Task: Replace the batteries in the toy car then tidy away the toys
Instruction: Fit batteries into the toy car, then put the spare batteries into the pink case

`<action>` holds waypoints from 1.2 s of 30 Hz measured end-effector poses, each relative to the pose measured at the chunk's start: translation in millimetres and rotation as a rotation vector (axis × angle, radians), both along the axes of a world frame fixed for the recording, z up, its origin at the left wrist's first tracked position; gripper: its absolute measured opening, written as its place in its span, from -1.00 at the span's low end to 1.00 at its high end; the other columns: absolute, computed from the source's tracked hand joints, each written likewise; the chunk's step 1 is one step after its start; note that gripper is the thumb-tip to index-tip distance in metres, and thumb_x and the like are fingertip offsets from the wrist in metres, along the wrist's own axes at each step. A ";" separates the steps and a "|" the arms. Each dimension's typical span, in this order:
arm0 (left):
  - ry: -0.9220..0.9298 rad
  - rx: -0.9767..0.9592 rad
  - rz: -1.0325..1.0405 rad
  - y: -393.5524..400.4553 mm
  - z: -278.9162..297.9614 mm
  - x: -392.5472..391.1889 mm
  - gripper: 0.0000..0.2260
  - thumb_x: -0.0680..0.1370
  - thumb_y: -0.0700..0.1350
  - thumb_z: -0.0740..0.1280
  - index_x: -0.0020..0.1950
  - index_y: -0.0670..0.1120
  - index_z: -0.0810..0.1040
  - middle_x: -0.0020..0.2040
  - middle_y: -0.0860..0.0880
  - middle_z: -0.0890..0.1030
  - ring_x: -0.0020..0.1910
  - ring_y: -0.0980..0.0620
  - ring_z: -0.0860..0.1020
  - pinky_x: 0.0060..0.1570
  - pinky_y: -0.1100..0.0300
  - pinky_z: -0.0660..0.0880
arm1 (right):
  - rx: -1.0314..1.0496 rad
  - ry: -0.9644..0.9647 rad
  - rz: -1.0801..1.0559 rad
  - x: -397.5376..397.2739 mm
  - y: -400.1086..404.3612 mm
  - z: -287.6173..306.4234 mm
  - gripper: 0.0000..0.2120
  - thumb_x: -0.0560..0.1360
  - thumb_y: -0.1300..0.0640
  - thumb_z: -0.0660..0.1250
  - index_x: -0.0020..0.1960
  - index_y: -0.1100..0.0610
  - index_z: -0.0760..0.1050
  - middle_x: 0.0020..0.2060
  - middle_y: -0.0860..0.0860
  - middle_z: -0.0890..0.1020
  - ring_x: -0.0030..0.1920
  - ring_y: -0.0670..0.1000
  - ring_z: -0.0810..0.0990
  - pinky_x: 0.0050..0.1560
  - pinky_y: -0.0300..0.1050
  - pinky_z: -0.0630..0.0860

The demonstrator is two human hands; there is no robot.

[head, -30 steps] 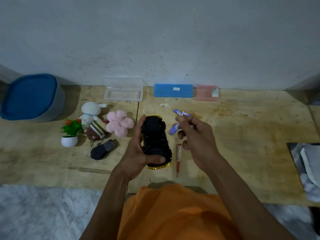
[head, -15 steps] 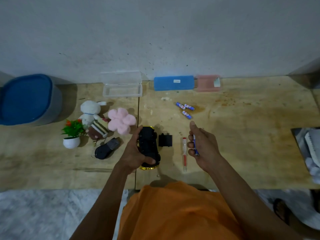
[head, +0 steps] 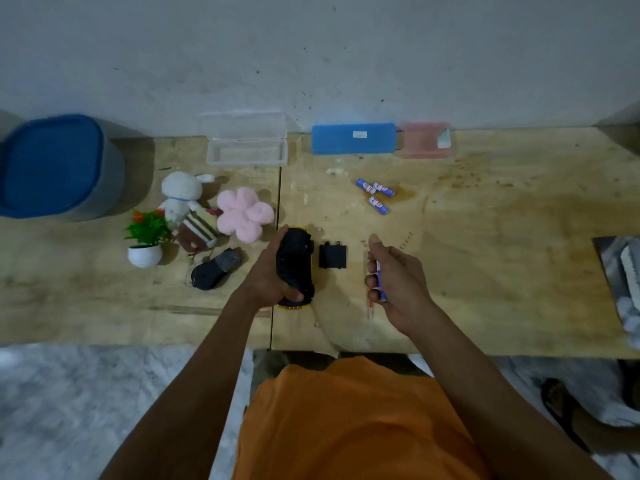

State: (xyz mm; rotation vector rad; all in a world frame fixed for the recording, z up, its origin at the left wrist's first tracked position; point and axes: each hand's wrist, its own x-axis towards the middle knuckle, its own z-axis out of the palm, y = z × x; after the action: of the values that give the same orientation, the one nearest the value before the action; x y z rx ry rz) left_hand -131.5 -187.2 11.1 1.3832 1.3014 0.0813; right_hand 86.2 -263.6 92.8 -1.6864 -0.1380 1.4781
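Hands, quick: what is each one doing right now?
Left hand: closed around the toy car.
Right hand: closed on a battery.

black toy car (head: pixel 295 263), pink plush flower (head: pixel 243 213)

Four batteries (head: pixel 375 192) — three plush toys (head: pixel 244 213)

The scene is seen from a single wide-angle camera worn on the head, aimed forward and steeply down. The wooden table (head: pixel 485 271) is viewed from above at arm's reach, with both forearms entering from the bottom edge and an orange shirt (head: pixel 346 427) filling the lower middle. A grey wall (head: pixel 311 57) is faced at the table's far edge. Straight lines are bent toward the frame's edges by the lens. No second view is given.
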 end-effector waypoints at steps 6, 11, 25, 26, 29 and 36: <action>0.163 0.055 -0.111 5.7 5.5 1.3 0.36 0.08 -0.25 0.67 0.65 0.02 -0.14 0.58 -0.12 0.19 0.55 -0.11 0.20 0.47 -0.14 0.30 | 0.024 0.000 -0.047 -7.9 -8.4 4.3 -0.69 0.56 -0.10 0.36 -0.20 0.13 0.50 -0.39 -0.02 0.49 -0.43 -0.06 0.42 -0.47 -0.17 0.32; 0.201 0.095 -0.166 11.6 -14.3 -13.9 0.35 -0.02 0.16 0.51 0.63 0.16 -0.19 0.47 -0.17 0.32 0.44 -0.22 0.36 0.38 -0.19 0.39 | 0.050 -0.026 -0.100 -21.9 -11.1 9.9 -0.68 0.55 -0.12 0.36 -0.18 0.12 0.50 -0.36 -0.01 0.49 -0.41 -0.05 0.42 -0.50 -0.19 0.32; 0.124 0.156 -0.210 4.2 -6.4 -20.9 0.24 0.16 0.06 0.62 0.64 0.13 -0.10 0.58 -0.10 0.21 0.52 -0.16 0.26 0.47 -0.07 0.31 | 0.013 -0.091 -0.251 -40.2 -22.8 13.5 -0.68 0.55 -0.08 0.38 -0.22 0.13 0.45 -0.40 0.01 0.44 -0.47 -0.05 0.38 -0.49 -0.19 0.28; 0.134 0.182 -0.216 2.7 -2.6 -21.1 0.25 0.13 0.10 0.60 0.64 0.12 -0.09 0.55 -0.10 0.26 0.51 -0.17 0.27 0.44 -0.13 0.34 | 0.019 -0.096 -0.262 -35.0 -20.7 14.1 -0.67 0.54 -0.08 0.40 -0.24 0.12 0.43 -0.43 0.00 0.42 -0.48 -0.05 0.37 -0.51 -0.21 0.27; 0.238 0.313 -0.112 -5.5 15.1 -12.3 0.05 0.25 -0.03 0.65 0.61 -0.03 0.14 0.44 -0.17 0.42 0.43 -0.22 0.35 0.30 -0.11 0.43 | 0.067 -0.120 -0.286 -12.0 -11.0 12.7 -0.67 0.52 -0.04 0.44 -0.24 0.11 0.40 -0.48 -0.04 0.36 -0.50 -0.04 0.29 -0.53 -0.22 0.23; 0.156 0.604 0.128 16.5 47.4 79.6 -0.34 0.49 0.01 0.51 0.53 -0.04 0.33 0.35 -0.17 0.50 0.21 -0.10 0.50 0.16 -0.07 0.51 | 0.116 -0.252 -0.303 82.1 33.7 2.1 -0.78 0.51 0.02 0.46 -0.21 0.09 0.52 -0.51 -0.06 0.27 -0.56 -0.07 0.19 -0.51 -0.26 0.11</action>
State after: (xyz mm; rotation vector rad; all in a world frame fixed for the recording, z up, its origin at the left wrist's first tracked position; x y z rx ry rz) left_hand -51.9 -170.7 58.5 1.8355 1.5699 0.4959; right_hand 168.3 -229.9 94.9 -1.7080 -0.0964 1.0144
